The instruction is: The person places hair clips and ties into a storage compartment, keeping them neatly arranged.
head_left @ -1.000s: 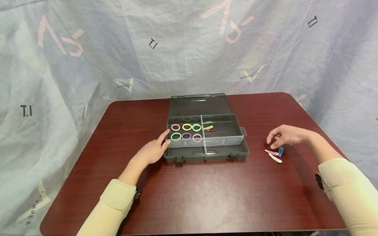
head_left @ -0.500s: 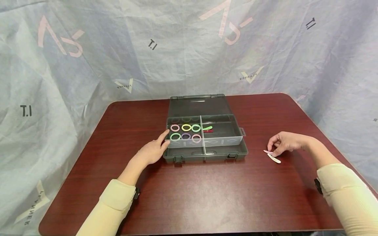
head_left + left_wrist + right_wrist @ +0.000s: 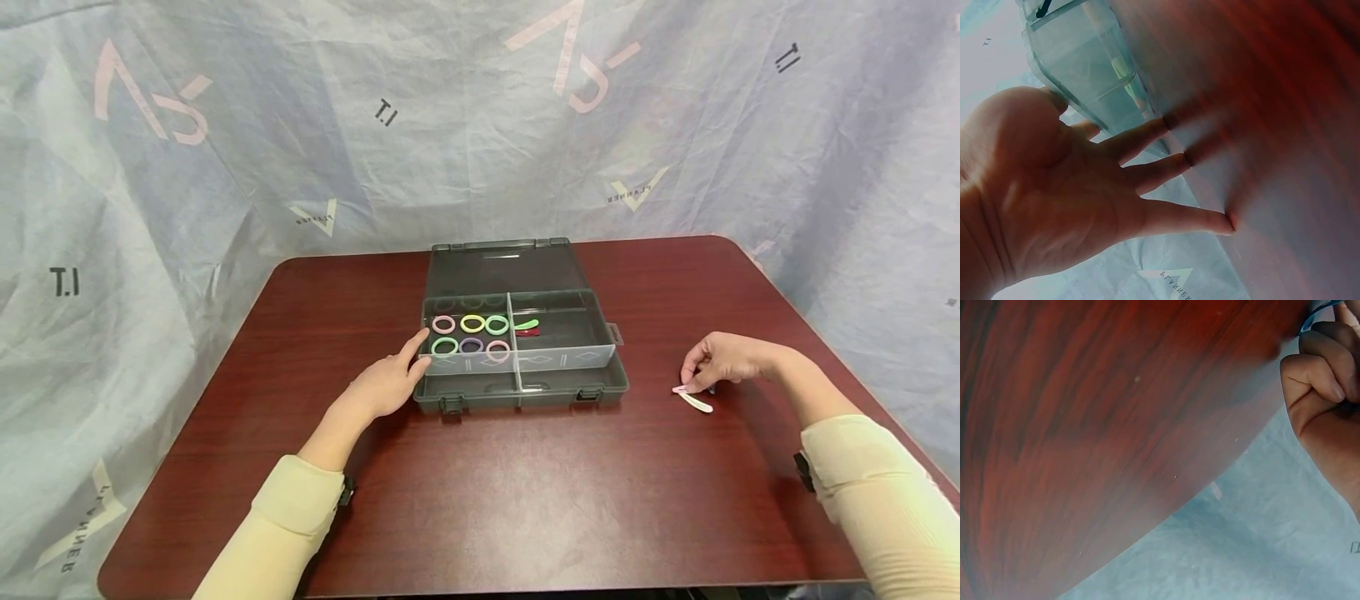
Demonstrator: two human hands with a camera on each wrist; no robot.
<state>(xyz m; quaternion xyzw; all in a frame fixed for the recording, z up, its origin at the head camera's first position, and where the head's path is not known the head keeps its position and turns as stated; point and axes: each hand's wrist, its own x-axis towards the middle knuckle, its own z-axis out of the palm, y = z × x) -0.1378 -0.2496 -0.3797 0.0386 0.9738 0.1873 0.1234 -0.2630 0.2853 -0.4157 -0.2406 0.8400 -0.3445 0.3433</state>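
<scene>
My left hand point(image 3: 382, 385) rests with spread fingers at the left side of a grey see-through box point(image 3: 480, 402), thumb and index finger at its edge. In the left wrist view the other fingertips touch the table. To the right of the box, my right hand point(image 3: 727, 358) pinches a pink hair clip point(image 3: 678, 389) low at the tabletop; the fingers hide most of it. A white hair clip point(image 3: 697, 403) lies just in front of the fingertips. Behind the fingers a blue hair clip point(image 3: 1317, 311) shows in part in the right wrist view.
The box's lid point(image 3: 502, 267) is folded back. Several coloured hair ties point(image 3: 473, 316) lie in its left compartment; a green hair clip point(image 3: 529, 324) and a red one point(image 3: 528, 332) lie in the right. A printed cloth point(image 3: 465, 167) hangs behind the brown table point(image 3: 525, 500).
My right hand has come down onto the clips, its fingers closing at the pink one and covering most of the blue one. The left hand has stayed at the box.
</scene>
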